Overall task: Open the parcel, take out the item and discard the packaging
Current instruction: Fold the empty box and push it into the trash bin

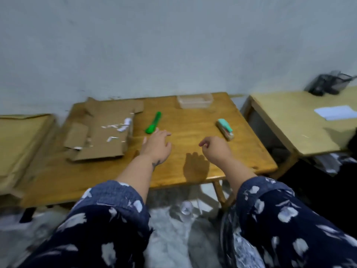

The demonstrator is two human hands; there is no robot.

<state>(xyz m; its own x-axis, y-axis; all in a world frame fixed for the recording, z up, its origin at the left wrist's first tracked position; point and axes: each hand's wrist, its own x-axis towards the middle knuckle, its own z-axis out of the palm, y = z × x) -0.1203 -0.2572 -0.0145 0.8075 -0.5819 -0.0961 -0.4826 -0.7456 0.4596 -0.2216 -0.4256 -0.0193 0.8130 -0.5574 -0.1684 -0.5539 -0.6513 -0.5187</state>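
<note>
A flattened brown cardboard parcel [100, 130] with torn white tape scraps lies on the left part of the low wooden table [193, 161]. A green utility knife [153, 122] rests just right of it. My left hand [156, 146] hovers with fingers spread, its fingertips close to the knife's near end, holding nothing. My right hand [214, 149] hangs over the table's middle with fingers loosely curled and empty. A mint-green stapler [225, 129] lies beyond the right hand. A clear plastic box [195, 101] stands at the table's far edge.
A stack of brown cardboard [21, 144] sits at the left. A second lighter table [301, 128] at the right carries white paper [336, 112] and a black mesh holder [330, 84]. A grey wall rises behind. Pale plastic wrapping [173, 229] lies on the floor under the table.
</note>
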